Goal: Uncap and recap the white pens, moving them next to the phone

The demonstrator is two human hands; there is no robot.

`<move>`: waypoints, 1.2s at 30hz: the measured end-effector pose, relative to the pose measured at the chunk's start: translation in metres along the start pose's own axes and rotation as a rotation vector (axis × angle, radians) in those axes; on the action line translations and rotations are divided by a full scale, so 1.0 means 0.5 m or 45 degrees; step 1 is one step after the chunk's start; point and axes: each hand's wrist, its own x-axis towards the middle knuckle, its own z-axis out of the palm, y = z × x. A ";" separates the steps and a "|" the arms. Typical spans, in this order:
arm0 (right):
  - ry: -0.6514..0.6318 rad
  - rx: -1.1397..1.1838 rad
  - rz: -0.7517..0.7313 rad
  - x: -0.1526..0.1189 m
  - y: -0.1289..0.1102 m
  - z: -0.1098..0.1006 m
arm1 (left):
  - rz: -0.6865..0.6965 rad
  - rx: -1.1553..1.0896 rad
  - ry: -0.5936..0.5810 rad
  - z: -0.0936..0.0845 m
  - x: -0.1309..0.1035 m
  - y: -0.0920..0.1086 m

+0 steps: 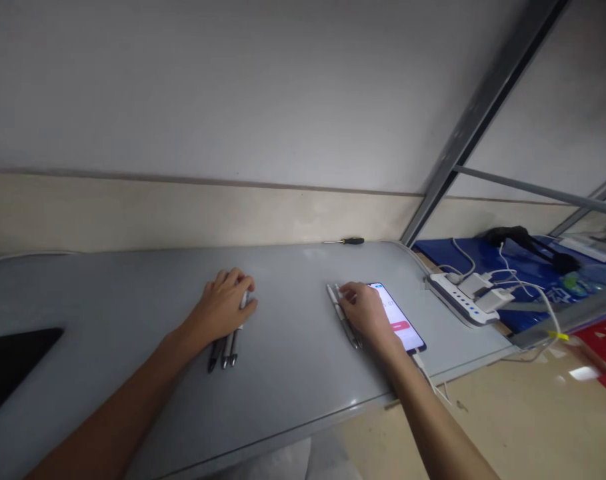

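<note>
On the grey table, my left hand point(226, 303) is curled over a group of three pens point(227, 350), one dark and two light with metallic tips. Its fingers wrap round their upper ends, and the tips point toward me. My right hand point(363, 308) has its fingers bent at the upper part of two light pens point(343, 317) lying side by side. The fingers appear closed on the nearer of these pens. Just right of that hand lies a phone point(400, 323) with its screen lit, partly covered by the hand and wrist.
A screwdriver point(351, 241) lies at the table's back edge by the wall. A white power strip point(463, 300) with plugs and cables stands at the right, beside a metal post point(450, 160). A black flat object point(17, 360) is at the left. A cable runs from the phone.
</note>
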 end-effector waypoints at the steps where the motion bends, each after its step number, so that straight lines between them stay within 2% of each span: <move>1: 0.005 -0.013 -0.004 0.000 -0.001 0.001 | 0.000 -0.001 0.001 0.001 0.000 -0.001; 7: 0.054 -0.100 -0.013 -0.008 -0.008 0.011 | 0.001 -0.022 0.011 0.001 0.000 -0.001; 15: 0.053 -0.088 -0.021 -0.006 -0.012 0.019 | -0.038 0.031 -0.058 -0.011 0.000 0.007; 24: 0.101 -0.097 -0.027 -0.009 -0.020 0.016 | 0.011 0.056 0.018 -0.012 -0.004 0.013; 31: 0.105 -0.077 -0.325 -0.013 -0.060 0.024 | 0.083 0.021 0.046 -0.022 -0.007 0.023; 36: 0.044 -0.073 -0.551 0.010 -0.106 0.040 | 0.123 0.084 -0.035 -0.026 -0.008 0.033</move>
